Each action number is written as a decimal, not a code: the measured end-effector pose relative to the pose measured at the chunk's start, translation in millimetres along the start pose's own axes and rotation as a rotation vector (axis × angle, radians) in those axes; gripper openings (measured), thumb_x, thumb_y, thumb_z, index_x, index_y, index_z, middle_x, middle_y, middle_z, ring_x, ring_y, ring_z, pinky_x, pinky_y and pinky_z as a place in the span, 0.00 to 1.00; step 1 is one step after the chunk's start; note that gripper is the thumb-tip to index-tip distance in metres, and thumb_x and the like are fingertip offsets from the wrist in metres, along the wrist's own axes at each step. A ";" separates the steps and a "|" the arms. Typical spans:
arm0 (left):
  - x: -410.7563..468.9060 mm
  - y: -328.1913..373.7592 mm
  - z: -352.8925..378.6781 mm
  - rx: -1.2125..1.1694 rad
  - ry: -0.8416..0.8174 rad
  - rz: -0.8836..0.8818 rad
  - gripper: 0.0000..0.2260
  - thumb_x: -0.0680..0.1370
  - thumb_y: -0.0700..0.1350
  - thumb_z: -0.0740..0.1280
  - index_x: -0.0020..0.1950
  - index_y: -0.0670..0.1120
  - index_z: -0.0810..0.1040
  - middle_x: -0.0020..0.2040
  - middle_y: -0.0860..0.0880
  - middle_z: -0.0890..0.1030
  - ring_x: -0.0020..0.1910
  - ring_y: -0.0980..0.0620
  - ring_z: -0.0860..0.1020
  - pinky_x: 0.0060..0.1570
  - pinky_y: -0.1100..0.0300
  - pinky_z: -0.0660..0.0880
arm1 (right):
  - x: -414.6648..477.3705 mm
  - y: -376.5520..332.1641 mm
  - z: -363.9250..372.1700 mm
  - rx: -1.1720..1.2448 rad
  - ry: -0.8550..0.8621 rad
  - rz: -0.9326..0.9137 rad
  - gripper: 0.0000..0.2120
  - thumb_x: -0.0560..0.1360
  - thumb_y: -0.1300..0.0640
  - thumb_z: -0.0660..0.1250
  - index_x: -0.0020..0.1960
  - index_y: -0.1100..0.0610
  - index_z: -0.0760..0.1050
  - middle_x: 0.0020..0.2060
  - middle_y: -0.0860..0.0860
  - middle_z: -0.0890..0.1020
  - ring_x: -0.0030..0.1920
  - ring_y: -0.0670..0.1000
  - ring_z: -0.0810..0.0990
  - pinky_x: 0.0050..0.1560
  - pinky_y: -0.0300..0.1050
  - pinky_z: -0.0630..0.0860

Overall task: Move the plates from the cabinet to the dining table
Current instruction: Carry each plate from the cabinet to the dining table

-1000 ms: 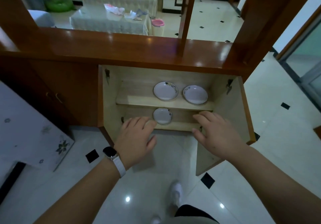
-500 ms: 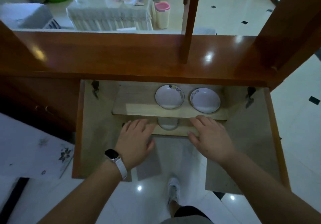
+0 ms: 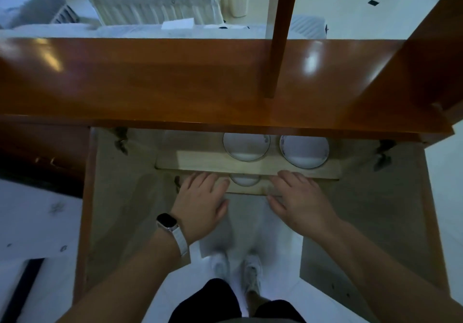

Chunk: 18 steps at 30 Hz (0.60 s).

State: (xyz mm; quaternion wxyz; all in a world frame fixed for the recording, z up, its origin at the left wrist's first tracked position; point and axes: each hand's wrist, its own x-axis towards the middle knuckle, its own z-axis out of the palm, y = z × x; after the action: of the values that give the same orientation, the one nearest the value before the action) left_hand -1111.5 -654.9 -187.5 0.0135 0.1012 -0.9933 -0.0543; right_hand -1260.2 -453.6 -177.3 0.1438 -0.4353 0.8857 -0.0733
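Wood in a glossy reddish brown fills the head view: the cabinet (image 3: 200, 79) top runs across the middle, and below it both doors stand swung out toward the person, showing pale shelves inside.

Three white plates are in the cabinet, none taken out. On the upper shelf (image 3: 200, 162) sit the left plate (image 3: 246, 148) and the right plate (image 3: 304, 152), side by side and just apart. On the lower shelf (image 3: 253, 190) lies the lower plate (image 3: 245, 180).

The left hand (image 3: 200, 203) and right hand (image 3: 299, 197) reach palm down toward the lower shelf, fingers straight and relaxed, grasping nothing. The lower plate lies between them, just ahead of the fingertips. The left hand looks slightly nearer to it, while the right plate is straight ahead of the right hand, one shelf up. Being round, the plates offer no preferred axis, so my guess is that the lower plate must be slid out toward the person before lifting.

Much is hidden. The upper shelf covers most of the lower plate, and the cabinet top cuts off the far rims of the upper pair. Whether the fingertips touch the lower shelf cannot be told, and the shelves' back parts are out of sight. A cloth-covered desk (image 3: 155, 4) beyond the cabinet may be the destination.
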 end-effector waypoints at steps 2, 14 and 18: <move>9.8 -5.2 12.3 0.000 -0.016 0.005 0.18 0.74 0.53 0.61 0.59 0.47 0.78 0.56 0.45 0.80 0.56 0.43 0.77 0.56 0.47 0.73 | 7.9 4.8 8.9 0.008 -0.004 -0.007 0.23 0.76 0.42 0.55 0.64 0.52 0.74 0.57 0.49 0.78 0.56 0.54 0.76 0.54 0.49 0.71; 76.9 -53.8 112.8 -0.061 -0.026 0.049 0.21 0.75 0.54 0.58 0.60 0.44 0.80 0.60 0.42 0.80 0.58 0.40 0.78 0.56 0.48 0.73 | 77.8 38.9 80.8 -0.003 -0.020 0.063 0.21 0.75 0.44 0.62 0.63 0.54 0.75 0.57 0.53 0.80 0.54 0.57 0.79 0.47 0.51 0.75; 99.0 -73.2 162.9 -0.105 -0.088 -0.006 0.20 0.76 0.55 0.58 0.62 0.48 0.77 0.63 0.43 0.78 0.61 0.41 0.75 0.56 0.47 0.72 | 110.9 55.1 121.0 0.069 -0.085 0.128 0.24 0.80 0.43 0.57 0.71 0.54 0.68 0.66 0.54 0.74 0.62 0.58 0.74 0.55 0.53 0.74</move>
State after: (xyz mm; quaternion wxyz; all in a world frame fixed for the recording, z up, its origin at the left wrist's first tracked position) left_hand -1200.0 -729.0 -355.9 -0.0252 0.1007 -0.9884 -0.1107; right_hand -1327.3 -508.4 -327.2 0.2008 -0.3755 0.9017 -0.0757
